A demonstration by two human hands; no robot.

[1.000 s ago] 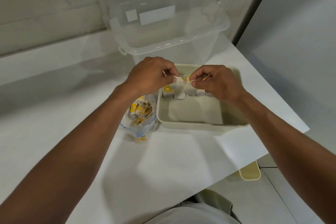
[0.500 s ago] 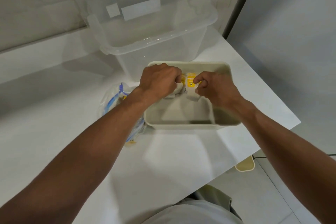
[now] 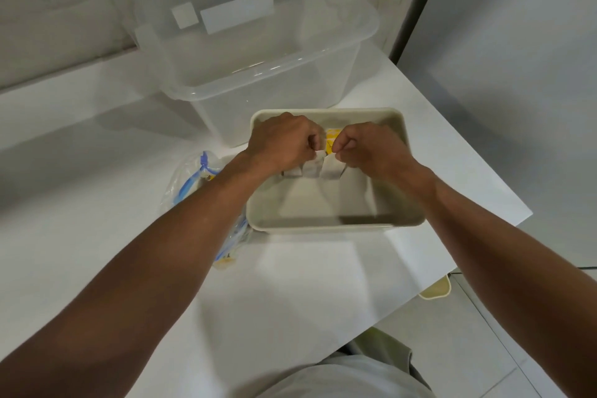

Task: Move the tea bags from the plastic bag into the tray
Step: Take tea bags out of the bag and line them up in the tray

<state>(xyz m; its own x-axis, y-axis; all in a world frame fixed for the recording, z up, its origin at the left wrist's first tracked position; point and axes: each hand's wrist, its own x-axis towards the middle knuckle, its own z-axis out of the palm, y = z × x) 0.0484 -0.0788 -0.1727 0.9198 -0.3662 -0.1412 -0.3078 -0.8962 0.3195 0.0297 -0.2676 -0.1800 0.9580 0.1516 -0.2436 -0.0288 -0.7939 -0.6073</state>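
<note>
Both hands are over the far half of the tray, knuckles up, close together but not touching. The left hand has its fingers curled in tight, and thumb and forefinger pinch the top edge of a white tea bag. The right hand is curled the same way and pinches the top of a second one. The tea bags hang side by side below the fingertips, inside the tray walls. At least one more white one shows under the left hand, partly hidden by the wrist. Whether any of them rests on the tray floor I cannot tell. A yellow tag shows in the gap between the two hands, on the far side of the fingers.

The tray is beige, with rounded corners, and sits near the right edge of the white table. The near half of its floor is bare.

The bag lies on the table just left of the tray, mostly covered by the left forearm. It is clear, with a blue zip strip along its far end, and a bit of yellow shows at its near end. It looks pressed against the tray's near left corner.

Just beyond the tray stands a clear open bin with two pale labels on its far wall. A small beige thing sits on the floor, partly hidden by the table's right edge
</note>
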